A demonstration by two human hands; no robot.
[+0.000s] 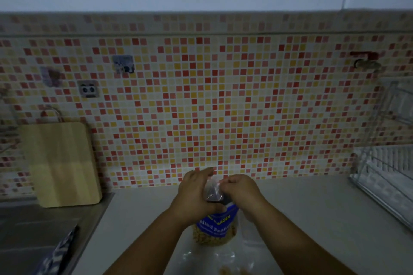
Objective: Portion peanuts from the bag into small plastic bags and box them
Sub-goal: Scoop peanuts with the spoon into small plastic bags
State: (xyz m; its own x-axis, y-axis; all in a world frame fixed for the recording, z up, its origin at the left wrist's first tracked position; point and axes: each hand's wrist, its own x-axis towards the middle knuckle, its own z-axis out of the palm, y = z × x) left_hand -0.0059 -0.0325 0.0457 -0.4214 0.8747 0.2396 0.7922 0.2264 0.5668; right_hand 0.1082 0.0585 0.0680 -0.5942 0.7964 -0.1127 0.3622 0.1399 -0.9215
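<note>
Blue salted-peanuts bag (pixel 215 227) upright on counter, small clear plastic bag (pixel 213 190) just above its mouth

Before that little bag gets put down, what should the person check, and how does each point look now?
1. Small clear plastic bag held by both hands: ok, left hand and right hand grip it.
2. Peanuts inside it: ok, a dark load shows.
3. Its top sealed: cannot tell, fingers cover it.
4. Blue salted-peanut bag upright on the pale countertop: ok.
5. Box ready nearby: cannot tell, none in view.
</note>
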